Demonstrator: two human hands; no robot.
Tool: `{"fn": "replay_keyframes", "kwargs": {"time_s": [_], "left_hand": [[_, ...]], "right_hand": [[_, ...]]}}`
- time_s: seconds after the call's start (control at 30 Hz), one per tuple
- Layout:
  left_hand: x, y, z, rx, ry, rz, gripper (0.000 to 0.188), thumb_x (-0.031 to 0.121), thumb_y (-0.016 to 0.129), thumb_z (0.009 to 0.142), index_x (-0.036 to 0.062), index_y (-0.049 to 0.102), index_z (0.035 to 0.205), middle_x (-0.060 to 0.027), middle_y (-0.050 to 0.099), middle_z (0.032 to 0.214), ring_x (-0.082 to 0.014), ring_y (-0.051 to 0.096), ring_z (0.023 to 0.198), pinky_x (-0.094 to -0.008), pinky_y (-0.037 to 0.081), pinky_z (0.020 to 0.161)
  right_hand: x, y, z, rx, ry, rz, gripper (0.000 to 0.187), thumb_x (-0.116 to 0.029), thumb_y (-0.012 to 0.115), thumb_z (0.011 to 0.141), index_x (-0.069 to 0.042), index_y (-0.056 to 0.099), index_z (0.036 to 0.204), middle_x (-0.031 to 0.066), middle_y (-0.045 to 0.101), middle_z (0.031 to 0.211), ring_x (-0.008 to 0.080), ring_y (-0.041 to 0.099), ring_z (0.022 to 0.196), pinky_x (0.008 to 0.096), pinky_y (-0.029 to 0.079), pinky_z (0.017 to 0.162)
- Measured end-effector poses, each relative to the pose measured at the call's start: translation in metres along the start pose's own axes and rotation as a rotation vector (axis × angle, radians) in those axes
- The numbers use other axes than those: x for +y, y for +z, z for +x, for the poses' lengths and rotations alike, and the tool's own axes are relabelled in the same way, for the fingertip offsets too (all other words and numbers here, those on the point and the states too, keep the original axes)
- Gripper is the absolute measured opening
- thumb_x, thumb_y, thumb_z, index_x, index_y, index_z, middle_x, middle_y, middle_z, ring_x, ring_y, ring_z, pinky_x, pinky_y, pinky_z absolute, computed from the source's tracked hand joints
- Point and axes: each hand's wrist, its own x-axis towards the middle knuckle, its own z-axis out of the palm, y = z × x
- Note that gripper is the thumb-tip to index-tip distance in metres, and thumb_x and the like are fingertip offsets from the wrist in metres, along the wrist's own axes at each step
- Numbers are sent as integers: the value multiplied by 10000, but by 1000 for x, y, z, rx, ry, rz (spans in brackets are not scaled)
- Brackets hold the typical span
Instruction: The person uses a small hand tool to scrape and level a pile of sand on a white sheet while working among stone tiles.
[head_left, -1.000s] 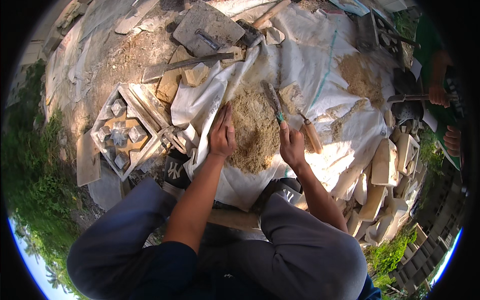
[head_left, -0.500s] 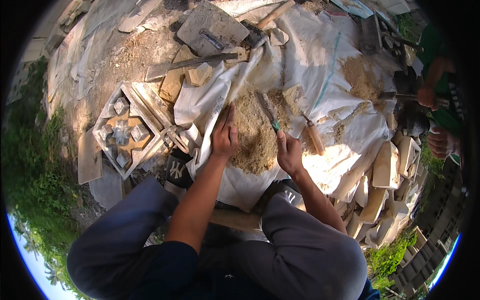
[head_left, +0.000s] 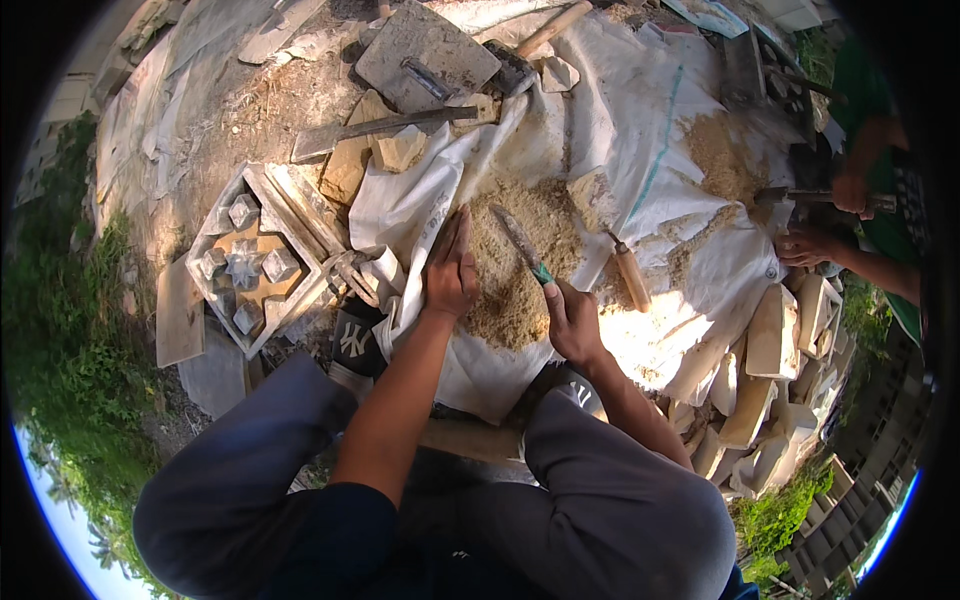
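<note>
My left hand (head_left: pixel 453 275) lies with fingers stretched out and close together along the left edge of a heap of sandy, pale-brown grit (head_left: pixel 505 300). Under the heap spreads a white woven sheet (head_left: pixel 640 95). My right hand (head_left: pixel 575 322) is closed round the handle of a long flat-bladed tool (head_left: pixel 515 235) with a green wrap at its neck. Its blade rests over the heap, tip pointing up and left. Just right of the heap lies a trowel (head_left: pixel 628 272) with a wooden handle and a dust-covered blade.
A square mould-like frame (head_left: pixel 247 268) holding small blocks sits at left. Beyond the sheet are a stone slab (head_left: pixel 425 55), a metal bar (head_left: pixel 400 123) and a wooden-handled hammer (head_left: pixel 515 68). Carved stone pieces (head_left: pixel 755 400) pile up at right. Another person's hands (head_left: pixel 805 247) work there, one on a hammer.
My right hand has drawn the tool slightly down and left, tilting its blade more to the left. My left hand stays put. The other person's lower hand has moved up and left.
</note>
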Motion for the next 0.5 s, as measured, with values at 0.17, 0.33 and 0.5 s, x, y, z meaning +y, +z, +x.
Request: {"fn": "replay_keyframes", "kwargs": {"time_s": [0.17,0.33,0.5], "left_hand": [[2,6,0,35,6,-14,593,286,235,1103,-61,380,1561,-281,456,1561,-449,467,1428,-468,375,1197],[-3,1,-2,28,-3,-56,622,323,232,1099,-64,345,1573,-285,453,1560,-451,448,1439,-476,343,1214],[4,-1,0,-2,-43,-41,638,352,235,1104,-61,336,1580,-290,448,1563,-462,445,1438,-476,343,1213]], "right_hand": [[58,31,-8,153,-254,-102,449,-382,550,1077,2,596,850,247,541,611,487,572,599,548,445,559],[31,16,0,48,16,-89,450,-365,568,1075,20,601,844,239,538,596,469,543,562,549,444,550],[20,7,-24,52,-100,180,461,-389,517,1086,2,592,855,284,597,662,496,623,636,559,452,586]]}}
